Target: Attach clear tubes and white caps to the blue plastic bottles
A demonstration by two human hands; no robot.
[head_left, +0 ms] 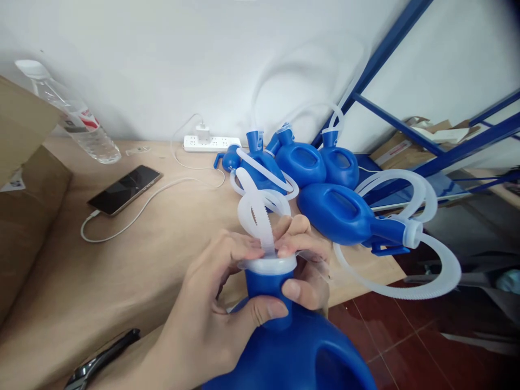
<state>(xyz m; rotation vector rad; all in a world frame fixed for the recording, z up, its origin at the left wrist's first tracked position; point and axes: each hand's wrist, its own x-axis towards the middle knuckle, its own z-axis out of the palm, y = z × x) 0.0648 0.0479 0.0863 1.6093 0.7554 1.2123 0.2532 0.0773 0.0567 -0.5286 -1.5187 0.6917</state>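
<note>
A blue plastic bottle [300, 346] with a built-in handle stands at the bottom centre, its neck towards me. A translucent white cap [274, 265] sits on its mouth, and a ribbed clear hose [260, 216] rises from the cap. My left hand [215, 303] is closed around the neck from the left, thumb on the blue neck and fingertips on the cap's top. From the right, my right hand [309, 265] grips the same neck and cap, its thumb on the neck below the rim. The cap's far side is hidden by my fingers.
Several similar blue bottles [337, 211] with hoses lie at the back right. A phone [125, 189] on a cable, a power strip [211, 143], a water bottle [77, 116] and a cardboard box [32, 206] are to the left. Blue shelving [398, 127] stands right of the table.
</note>
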